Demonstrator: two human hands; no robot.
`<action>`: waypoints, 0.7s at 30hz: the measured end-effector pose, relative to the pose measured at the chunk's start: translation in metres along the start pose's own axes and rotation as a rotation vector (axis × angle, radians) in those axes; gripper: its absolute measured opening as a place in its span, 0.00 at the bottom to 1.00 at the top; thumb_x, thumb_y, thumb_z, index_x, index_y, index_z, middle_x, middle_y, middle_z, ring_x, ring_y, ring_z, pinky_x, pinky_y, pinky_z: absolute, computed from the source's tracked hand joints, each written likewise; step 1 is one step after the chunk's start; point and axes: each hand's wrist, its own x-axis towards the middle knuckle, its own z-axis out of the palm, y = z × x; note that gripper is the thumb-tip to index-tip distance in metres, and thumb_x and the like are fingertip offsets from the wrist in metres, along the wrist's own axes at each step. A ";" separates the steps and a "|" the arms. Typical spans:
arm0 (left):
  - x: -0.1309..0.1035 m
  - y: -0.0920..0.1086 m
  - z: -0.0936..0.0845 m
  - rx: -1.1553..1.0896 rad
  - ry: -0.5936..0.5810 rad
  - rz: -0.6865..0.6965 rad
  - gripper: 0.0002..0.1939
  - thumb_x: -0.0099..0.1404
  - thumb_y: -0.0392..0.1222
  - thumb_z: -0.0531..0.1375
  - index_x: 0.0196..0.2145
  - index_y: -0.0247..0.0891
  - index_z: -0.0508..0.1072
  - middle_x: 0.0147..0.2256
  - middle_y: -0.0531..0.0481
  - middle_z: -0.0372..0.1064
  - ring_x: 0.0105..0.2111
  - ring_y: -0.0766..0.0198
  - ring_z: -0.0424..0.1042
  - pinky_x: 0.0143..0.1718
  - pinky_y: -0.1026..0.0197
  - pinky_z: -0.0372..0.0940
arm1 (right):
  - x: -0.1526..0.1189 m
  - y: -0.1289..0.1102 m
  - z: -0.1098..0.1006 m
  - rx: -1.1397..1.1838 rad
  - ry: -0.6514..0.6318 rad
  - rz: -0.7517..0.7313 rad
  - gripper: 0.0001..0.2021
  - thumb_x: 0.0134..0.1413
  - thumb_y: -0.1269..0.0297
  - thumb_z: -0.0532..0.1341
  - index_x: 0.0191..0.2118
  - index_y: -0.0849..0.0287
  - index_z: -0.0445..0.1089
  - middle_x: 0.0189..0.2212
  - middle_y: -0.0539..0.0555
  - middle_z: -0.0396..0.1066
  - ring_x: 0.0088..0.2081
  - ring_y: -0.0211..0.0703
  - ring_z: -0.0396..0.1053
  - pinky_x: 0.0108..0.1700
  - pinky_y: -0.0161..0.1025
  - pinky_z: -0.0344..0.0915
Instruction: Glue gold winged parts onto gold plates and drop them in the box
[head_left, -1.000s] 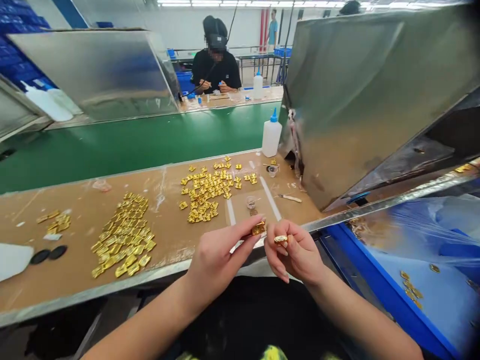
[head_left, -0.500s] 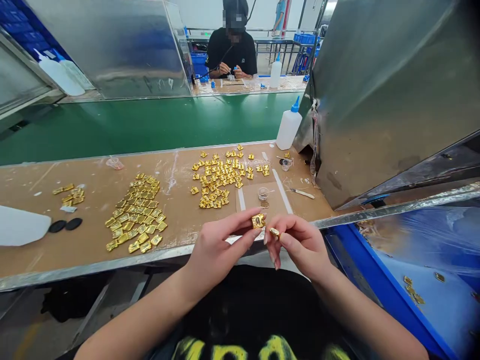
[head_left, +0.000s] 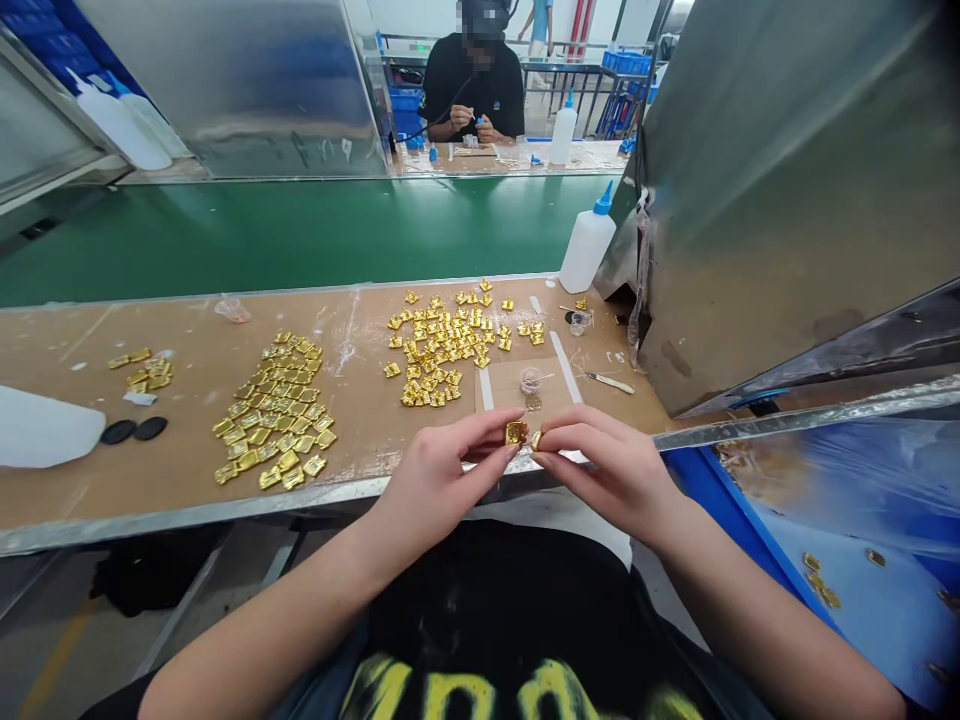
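Observation:
Between thumb and fingers, my left hand (head_left: pixel 442 465) pinches a small square gold piece (head_left: pixel 514 432) above the table's front edge. Just to its right, a smaller gold part (head_left: pixel 535 440) is gripped in the fingertips of my right hand (head_left: pixel 607 465). The two parts are close together; a narrow gap seems to lie between them. Behind my hands is a heap of gold pieces with raised parts (head_left: pixel 442 345). Flat rectangular gold plates (head_left: pixel 277 415) lie in a spread to the left of it.
A white bottle with a blue cap (head_left: pixel 589 245) stands at the table's back right. Near it lie a small clear cup (head_left: pixel 530 380) and a knife (head_left: pixel 611 382). A blue bin (head_left: pixel 735 540) is at my right. Across the green belt (head_left: pixel 315 235) sits a co-worker (head_left: pixel 476 85).
My right hand has turned over and brought its gold part closer to the piece in my left hand. The view has shifted slightly.

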 end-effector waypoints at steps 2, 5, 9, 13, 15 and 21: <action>0.001 -0.003 0.002 -0.151 0.001 -0.085 0.17 0.72 0.41 0.66 0.58 0.40 0.78 0.48 0.48 0.82 0.48 0.59 0.82 0.50 0.62 0.77 | 0.000 0.003 0.006 0.108 0.090 0.057 0.04 0.65 0.73 0.68 0.41 0.58 0.75 0.37 0.54 0.78 0.38 0.40 0.77 0.40 0.35 0.73; 0.003 -0.008 0.004 -0.327 0.014 -0.172 0.18 0.71 0.42 0.68 0.57 0.39 0.78 0.48 0.45 0.82 0.48 0.58 0.82 0.50 0.62 0.78 | -0.003 0.008 0.017 0.206 0.183 0.160 0.04 0.62 0.72 0.70 0.37 0.57 0.75 0.34 0.52 0.79 0.34 0.38 0.77 0.36 0.33 0.73; 0.004 -0.015 0.004 -0.429 0.049 -0.243 0.20 0.69 0.42 0.70 0.57 0.38 0.78 0.45 0.44 0.83 0.47 0.58 0.83 0.47 0.65 0.77 | -0.009 0.013 0.025 0.298 0.187 0.283 0.03 0.61 0.70 0.70 0.36 0.57 0.76 0.34 0.53 0.79 0.33 0.39 0.76 0.37 0.34 0.75; 0.006 -0.022 0.005 -0.492 0.061 -0.286 0.19 0.68 0.42 0.72 0.54 0.36 0.78 0.42 0.45 0.83 0.44 0.58 0.83 0.41 0.67 0.77 | -0.014 0.021 0.027 0.516 0.270 0.493 0.07 0.56 0.66 0.74 0.36 0.57 0.76 0.32 0.52 0.78 0.31 0.38 0.77 0.35 0.33 0.77; 0.007 -0.026 0.007 -0.493 0.060 -0.280 0.19 0.67 0.42 0.72 0.53 0.36 0.78 0.40 0.46 0.82 0.43 0.58 0.83 0.40 0.67 0.77 | -0.016 0.026 0.027 0.617 0.327 0.576 0.11 0.53 0.65 0.76 0.39 0.57 0.78 0.32 0.52 0.78 0.32 0.39 0.78 0.37 0.34 0.78; 0.006 -0.032 0.010 -0.381 0.067 -0.232 0.17 0.68 0.43 0.71 0.52 0.39 0.78 0.37 0.49 0.80 0.39 0.59 0.83 0.38 0.65 0.77 | -0.022 0.037 0.030 0.739 0.308 0.743 0.12 0.51 0.61 0.77 0.40 0.57 0.81 0.29 0.52 0.80 0.31 0.41 0.80 0.38 0.36 0.79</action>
